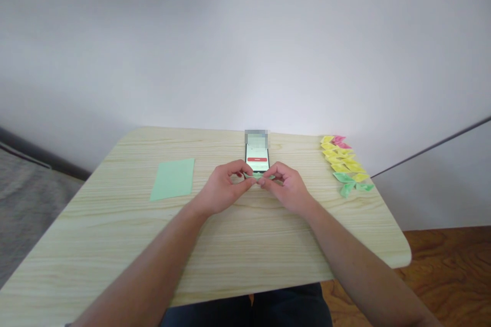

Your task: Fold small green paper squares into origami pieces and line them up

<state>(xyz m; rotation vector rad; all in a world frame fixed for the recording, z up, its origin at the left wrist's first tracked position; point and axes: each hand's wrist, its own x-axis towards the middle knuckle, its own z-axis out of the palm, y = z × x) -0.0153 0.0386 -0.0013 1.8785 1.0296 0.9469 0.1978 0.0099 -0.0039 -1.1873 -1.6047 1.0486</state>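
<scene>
Between my two hands is a small folded piece of green paper [258,176], held above the middle of the table. My left hand [226,186] pinches its left part between thumb and fingers. On the other side, the thumb and fingers of my right hand [286,186] close on its right part. The fingertips of both hands nearly meet and cover much of the folds. Just behind them a phone [257,158] with a lit screen lies at the table's back edge.
A flat green paper sheet [173,180] lies left of my hands. Along the right side sits a row of folded paper pieces: yellow ones [341,155], a pink one [341,141] and a green one [347,180]. The wooden table [245,255] meets a white wall [245,46].
</scene>
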